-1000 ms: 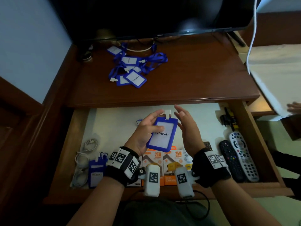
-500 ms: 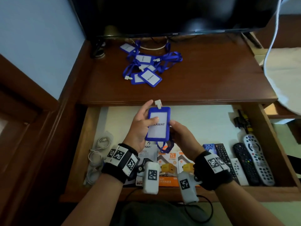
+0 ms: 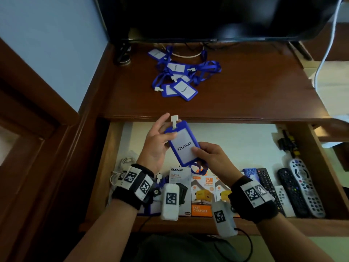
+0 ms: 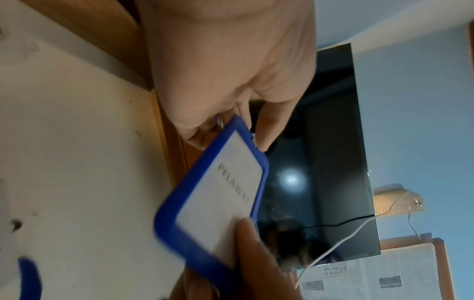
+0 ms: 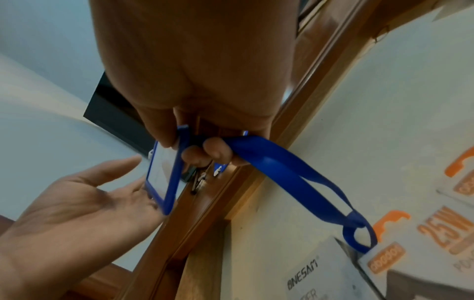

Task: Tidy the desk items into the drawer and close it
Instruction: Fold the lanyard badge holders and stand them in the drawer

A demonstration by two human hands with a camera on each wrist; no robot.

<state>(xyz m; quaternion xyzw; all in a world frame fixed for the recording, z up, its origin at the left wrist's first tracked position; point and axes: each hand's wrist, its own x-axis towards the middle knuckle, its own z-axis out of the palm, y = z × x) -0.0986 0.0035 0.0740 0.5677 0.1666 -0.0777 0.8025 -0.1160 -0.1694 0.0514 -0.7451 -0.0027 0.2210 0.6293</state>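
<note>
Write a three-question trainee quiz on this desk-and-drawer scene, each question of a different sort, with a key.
1. True or false: the drawer is shut.
2. Which hand pinches the lower end of the held badge holder? A) left hand B) right hand
3. Fill in: more badge holders lie in a pile on the ____, under the black screen.

Key: 1 false, it stands open. 2 B; the left hand steadies the top end, by the white clip. 3 desk.
</note>
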